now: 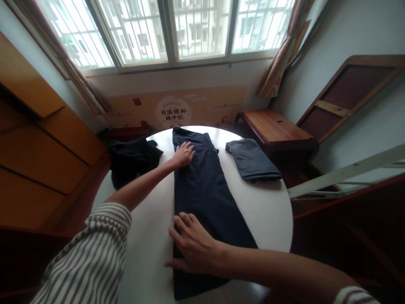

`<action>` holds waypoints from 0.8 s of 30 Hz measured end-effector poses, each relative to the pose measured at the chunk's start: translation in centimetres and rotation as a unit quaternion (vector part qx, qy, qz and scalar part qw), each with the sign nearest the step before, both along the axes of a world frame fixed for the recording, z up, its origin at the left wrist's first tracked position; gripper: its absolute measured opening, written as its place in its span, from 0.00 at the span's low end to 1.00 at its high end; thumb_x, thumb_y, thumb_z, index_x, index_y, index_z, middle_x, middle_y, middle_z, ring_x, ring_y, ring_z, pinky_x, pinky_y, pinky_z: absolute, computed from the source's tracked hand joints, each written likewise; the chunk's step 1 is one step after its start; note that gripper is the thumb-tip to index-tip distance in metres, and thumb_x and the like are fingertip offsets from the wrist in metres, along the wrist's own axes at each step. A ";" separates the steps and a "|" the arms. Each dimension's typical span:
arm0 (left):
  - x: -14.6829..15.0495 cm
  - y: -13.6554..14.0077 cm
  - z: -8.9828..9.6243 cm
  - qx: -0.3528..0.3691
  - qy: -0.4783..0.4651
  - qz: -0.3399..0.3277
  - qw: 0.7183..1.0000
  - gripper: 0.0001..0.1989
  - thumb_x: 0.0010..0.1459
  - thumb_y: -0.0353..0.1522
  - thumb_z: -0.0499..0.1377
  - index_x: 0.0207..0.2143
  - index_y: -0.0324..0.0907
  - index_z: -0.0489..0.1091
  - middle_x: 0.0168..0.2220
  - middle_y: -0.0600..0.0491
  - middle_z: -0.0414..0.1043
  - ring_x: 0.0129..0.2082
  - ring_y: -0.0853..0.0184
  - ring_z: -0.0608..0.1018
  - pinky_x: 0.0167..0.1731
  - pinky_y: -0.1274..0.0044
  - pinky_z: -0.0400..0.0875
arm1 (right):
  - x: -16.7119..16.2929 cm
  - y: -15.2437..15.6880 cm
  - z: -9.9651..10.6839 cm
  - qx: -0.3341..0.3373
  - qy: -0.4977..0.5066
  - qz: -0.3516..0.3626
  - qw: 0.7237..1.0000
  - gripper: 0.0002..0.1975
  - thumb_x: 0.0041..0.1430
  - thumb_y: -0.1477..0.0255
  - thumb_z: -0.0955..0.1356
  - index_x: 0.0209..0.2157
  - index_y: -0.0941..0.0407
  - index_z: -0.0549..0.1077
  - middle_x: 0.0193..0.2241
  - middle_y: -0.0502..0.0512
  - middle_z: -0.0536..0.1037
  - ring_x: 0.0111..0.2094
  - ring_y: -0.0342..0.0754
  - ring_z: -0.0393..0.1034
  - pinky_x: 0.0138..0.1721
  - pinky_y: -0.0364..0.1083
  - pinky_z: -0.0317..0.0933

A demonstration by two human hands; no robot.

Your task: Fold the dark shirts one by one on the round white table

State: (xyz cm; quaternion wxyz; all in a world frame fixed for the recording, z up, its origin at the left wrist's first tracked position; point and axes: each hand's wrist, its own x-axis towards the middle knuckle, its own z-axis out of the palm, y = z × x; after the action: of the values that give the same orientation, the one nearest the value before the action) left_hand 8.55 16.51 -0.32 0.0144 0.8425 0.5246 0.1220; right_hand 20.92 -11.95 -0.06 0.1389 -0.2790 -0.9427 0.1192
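Pressing flat, your left hand (183,154) rests open-fingered near the top of the dark trousers (205,198) lengthwise on the white table (268,207); your right hand (193,247), fingers spread, gripping nothing, pins their near end.

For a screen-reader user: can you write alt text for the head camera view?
Both hands press flat on a long dark garment on a round white table, left hand far, right hand near. A folded grey garment lies right, a crumpled black one left.

Barred windows (177,29) admit daylight above a round white table (268,211); wooden cabinets (41,156) stand left, a wooden bench (272,126) right.
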 end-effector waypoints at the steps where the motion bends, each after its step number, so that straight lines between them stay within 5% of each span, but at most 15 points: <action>1: -0.3 -1.4 0.2 0.014 -0.005 -0.008 1.000 0.21 0.67 0.34 0.50 0.60 0.36 0.65 0.64 0.39 0.59 0.65 0.52 0.62 0.62 0.59 0.58 | 0.3 -0.5 0.4 0.001 -0.007 -0.049 0.999 0.34 0.61 0.47 0.64 0.52 0.65 0.69 0.52 0.73 0.71 0.54 0.65 0.63 0.53 0.61 0.60; 5: -2.7 -8.3 1.3 0.030 -0.047 -0.002 0.998 0.16 0.65 0.29 0.50 0.53 0.36 0.69 0.52 0.40 0.70 0.51 0.58 0.74 0.55 0.67 0.67 | 3.8 0.3 2.6 -0.010 -0.032 -0.188 0.982 0.18 0.68 0.59 0.61 0.39 0.59 0.72 0.37 0.62 0.75 0.40 0.55 0.69 0.42 0.51 0.64; 10: -4.6 -22.9 1.9 -0.051 -0.097 -0.104 0.989 0.12 0.69 0.34 0.49 0.44 0.42 0.71 0.37 0.49 0.73 0.34 0.66 0.77 0.38 0.75 0.74 | 11.2 4.8 2.9 -0.020 -0.044 -0.396 0.917 0.15 0.68 0.61 0.62 0.37 0.59 0.72 0.35 0.62 0.77 0.37 0.53 0.73 0.38 0.47 0.61; 14: -4.3 -33.4 0.5 -0.046 -0.064 -0.218 0.973 0.24 0.62 0.47 0.58 0.54 0.42 0.69 0.39 0.47 0.72 0.37 0.61 0.75 0.38 0.69 0.75 | 13.7 6.0 1.3 -0.114 -0.038 -0.402 0.908 0.20 0.62 0.54 0.66 0.37 0.59 0.74 0.31 0.60 0.79 0.34 0.53 0.75 0.33 0.45 0.59; 16: -4.3 -36.0 -0.7 -0.017 -0.052 -0.226 0.973 0.30 0.60 0.48 0.60 0.58 0.40 0.66 0.40 0.45 0.71 0.39 0.60 0.74 0.39 0.67 0.76 | 13.8 5.8 0.6 -0.130 -0.041 -0.378 0.916 0.17 0.63 0.58 0.66 0.36 0.59 0.75 0.31 0.59 0.80 0.34 0.51 0.74 0.32 0.44 0.59; 20: -5.0 -37.4 -2.6 0.043 -0.017 -0.237 0.970 0.16 0.67 0.29 0.54 0.56 0.34 0.65 0.37 0.46 0.71 0.35 0.64 0.73 0.35 0.73 0.76 | 14.2 5.3 -0.2 -0.112 -0.058 -0.353 0.927 0.12 0.66 0.67 0.64 0.34 0.58 0.75 0.35 0.60 0.80 0.37 0.50 0.74 0.35 0.44 0.58; 24: -5.3 -37.9 -2.7 0.093 0.062 -0.277 0.954 0.19 0.64 0.21 0.51 0.56 0.31 0.63 0.36 0.45 0.71 0.34 0.63 0.73 0.34 0.72 0.76 | 14.5 5.3 0.6 -0.112 -0.102 -0.360 0.920 0.13 0.66 0.67 0.64 0.33 0.59 0.75 0.34 0.61 0.80 0.37 0.52 0.75 0.36 0.44 0.59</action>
State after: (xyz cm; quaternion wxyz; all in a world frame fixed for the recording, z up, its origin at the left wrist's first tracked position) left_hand 3.24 -21.36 -3.02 -0.0635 0.9582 0.2568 0.1086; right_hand 35.37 -6.68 0.55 0.0435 -0.6243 -0.7679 0.1369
